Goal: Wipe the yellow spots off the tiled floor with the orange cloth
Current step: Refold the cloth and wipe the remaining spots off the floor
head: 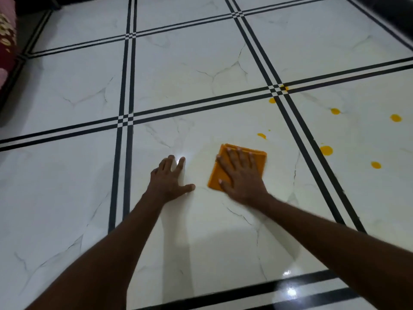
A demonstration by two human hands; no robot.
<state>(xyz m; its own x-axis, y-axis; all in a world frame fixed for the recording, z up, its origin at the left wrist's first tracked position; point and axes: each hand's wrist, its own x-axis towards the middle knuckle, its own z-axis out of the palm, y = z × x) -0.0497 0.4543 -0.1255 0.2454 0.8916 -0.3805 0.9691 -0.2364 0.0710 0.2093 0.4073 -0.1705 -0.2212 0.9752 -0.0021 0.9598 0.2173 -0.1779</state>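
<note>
Tiled floor (192,70): white marbled tiles, black double grout lines, glossy with light glare. Takes up the whole head view.

Dark red patterned fabric (6,41) at 9–10 o'clock edge, well apart from the work. Not relevant.

Right hand (242,177) just right of centre, palm down on the orange cloth (218,177). Fingers (240,156) spread flat, pressing rather than gripping; nothing clenched. Slight motion blur at the wrist.

Left hand (171,179) just left of centre, flat on bare tile, fingers splayed, holding nothing. Looks like a brace for body weight.

Cloth folded to a rough square, lying flat on the tile, mostly under the right hand, far edge and left edge showing.

Yellow spots (326,150) all at 1–3 o'clock of the cloth. Seven or so visible: nearest one (262,135) just beyond the cloth at about 1 o'clock, two at 3 o'clock past the grout line, two more further out at 2 o'clock, two near the grout crossing at 1 o'clock. None under or touching the cloth as far as visible.

Step in hand, as a judgement: wiping under way, most or all of the spots left.

Next move calls for: slide cloth toward 1 o'clock onto the nearest spot, palm pressure kept, then across the grout line to the right cluster. Risk: smearing, so fold to a clean face if loaded.
</note>
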